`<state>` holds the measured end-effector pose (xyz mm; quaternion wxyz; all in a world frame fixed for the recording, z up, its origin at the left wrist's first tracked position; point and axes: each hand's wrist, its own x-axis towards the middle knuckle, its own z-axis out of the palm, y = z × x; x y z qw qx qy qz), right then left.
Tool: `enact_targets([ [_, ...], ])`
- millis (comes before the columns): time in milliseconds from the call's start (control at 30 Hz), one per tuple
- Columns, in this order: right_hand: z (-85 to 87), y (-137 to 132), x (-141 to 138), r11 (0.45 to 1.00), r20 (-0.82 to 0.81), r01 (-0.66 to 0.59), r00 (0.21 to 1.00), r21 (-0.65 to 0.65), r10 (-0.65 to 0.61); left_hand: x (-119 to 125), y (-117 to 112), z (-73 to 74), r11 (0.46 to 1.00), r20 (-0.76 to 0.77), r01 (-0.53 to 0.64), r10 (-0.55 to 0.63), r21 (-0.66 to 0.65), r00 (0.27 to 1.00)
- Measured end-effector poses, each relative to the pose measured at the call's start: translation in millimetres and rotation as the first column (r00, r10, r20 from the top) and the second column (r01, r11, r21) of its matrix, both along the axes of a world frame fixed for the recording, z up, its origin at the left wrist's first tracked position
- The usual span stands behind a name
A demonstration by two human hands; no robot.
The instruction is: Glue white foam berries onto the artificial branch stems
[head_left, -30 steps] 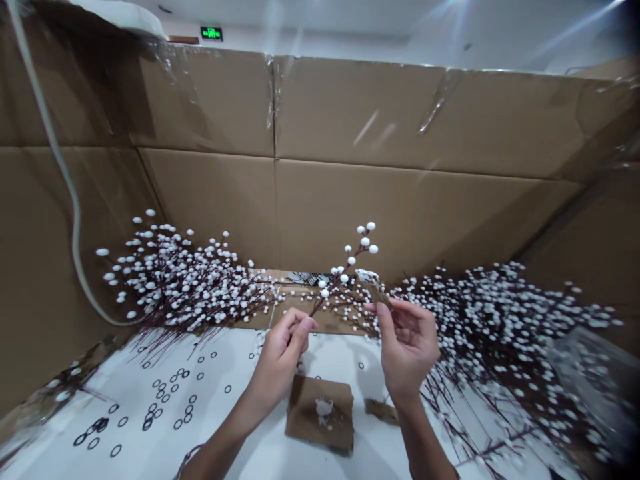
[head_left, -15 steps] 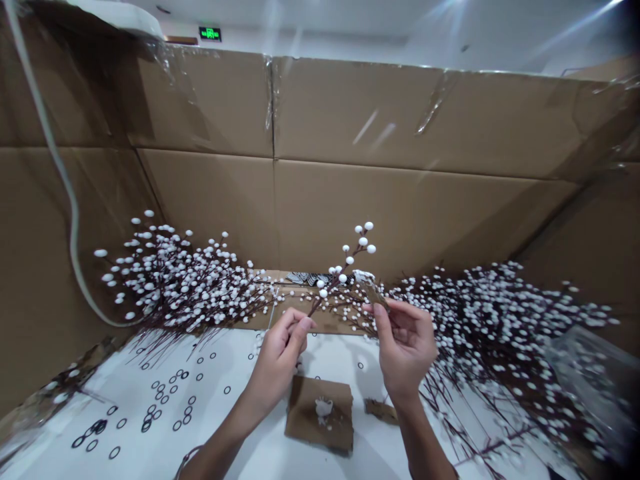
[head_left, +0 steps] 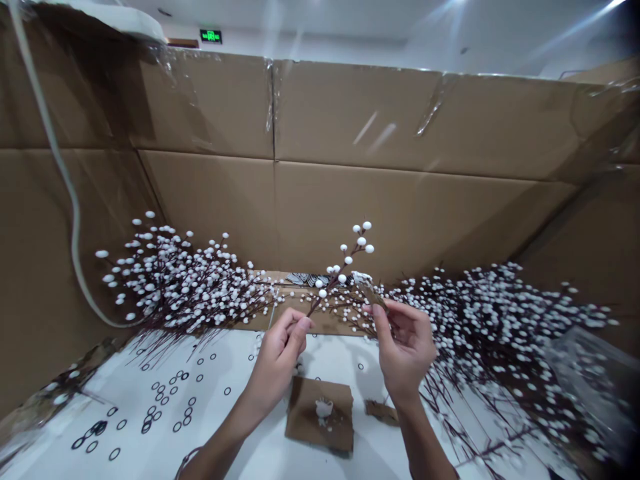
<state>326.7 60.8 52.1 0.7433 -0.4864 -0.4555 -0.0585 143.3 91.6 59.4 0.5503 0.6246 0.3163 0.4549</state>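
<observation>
One white-berry branch (head_left: 342, 279) was near the view's centre, its top leaning to one o'clock, and the left hand (head_left: 284, 345) pinched its stem. The right hand (head_left: 409, 343) gripped a cardboard strip (head_left: 373, 295) with a white coating (head_left: 361, 277) on its tip, just beside the berries. At six o'clock, a cardboard square (head_left: 305, 417) with a white smear (head_left: 324, 408) lay on the bench (head_left: 270, 457). Black rings (head_left: 147, 425) were scattered toward eight o'clock, and more berry branches (head_left: 195, 280) were heaped toward nine and four o'clock.

The white table (head_left: 155, 459) bears black rings (head_left: 100, 428), cardboard (head_left: 303, 415) and branches (head_left: 475, 320).
</observation>
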Motion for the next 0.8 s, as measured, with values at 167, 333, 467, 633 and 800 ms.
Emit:
enact_targets([
  [167,4.5,0.8,1.7,0.999,-0.022,0.033,0.999,0.008,-0.033,-0.8,0.0,-0.2,1.0,-0.018,-0.023,0.023,-0.003,1.0],
  [333,7.6,-0.3,2.8,0.999,-0.04,0.024,0.999,0.029,-0.023,-1.3,0.1,0.2,1.0,-0.016,-0.022,0.022,-0.012,1.0],
  [467,10.4,-2.2,2.7,0.999,-0.05,0.029,0.998,0.043,-0.027,-1.7,0.7,1.3,1.0,-0.02,-0.016,0.015,-0.011,1.0],
  [633,13.9,-3.7,5.4,0.996,-0.067,0.075,0.995,0.05,-0.072,-2.8,2.2,2.3,1.0,-0.048,-0.02,0.02,0.008,0.999],
  [800,16.2,-3.1,11.1,0.991,-0.083,0.124,0.99,0.058,-0.119,-2.4,2.9,2.1,1.0,-0.072,-0.017,0.018,0.018,0.997],
])
